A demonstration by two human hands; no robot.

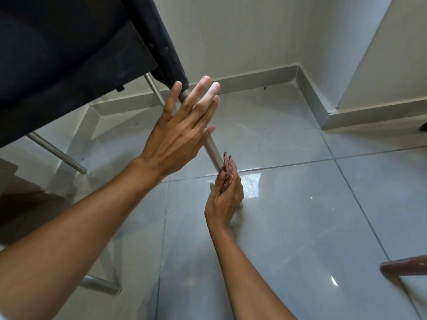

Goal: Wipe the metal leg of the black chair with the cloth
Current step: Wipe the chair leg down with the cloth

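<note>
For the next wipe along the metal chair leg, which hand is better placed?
The right hand. It grips the red-and-white cloth against the lower metal leg. The left hand is open, fingers straight, higher by the leg, holding no cloth.

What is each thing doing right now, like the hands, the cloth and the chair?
left hand: open, fingers straight, at the upper part of the metal leg
right hand: gripping the cloth low on the leg
cloth: bunched in the right hand, pressed against the leg
metal leg: slanted, partly hidden by both hands
black chair: tilted
floor: shiny, reflecting light
</note>
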